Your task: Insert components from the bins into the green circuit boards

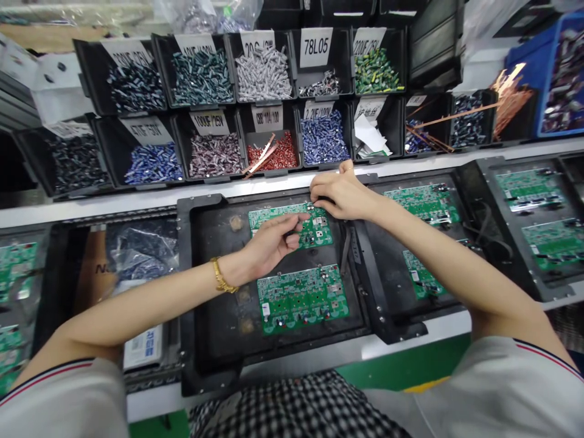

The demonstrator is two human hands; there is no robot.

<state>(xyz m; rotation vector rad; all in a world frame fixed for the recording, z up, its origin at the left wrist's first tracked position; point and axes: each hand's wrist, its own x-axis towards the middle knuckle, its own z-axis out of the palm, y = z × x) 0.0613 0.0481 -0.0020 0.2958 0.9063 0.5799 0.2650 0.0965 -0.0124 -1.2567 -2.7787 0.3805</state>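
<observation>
A green circuit board [269,213] lies in the upper part of a black tray [219,243], partly covered by both hands. Over its middle is my left hand [276,240], palm turned up and fingers curled in with the thumb close to the index finger; any small part in them is too small to make out. My right hand [340,193] reaches in from the right, its fingertips bent together at the board's upper right corner, where what they grip is hidden. Below, a second green circuit board [303,298] shows small white, red and dark parts.
Labelled black bins of small components stand in two rows behind the tray, among them blue capacitors [323,137], red parts [283,152] and grey parts [264,73]. To the right are further trays with boards [422,204]. A plastic bag [143,246] lies left.
</observation>
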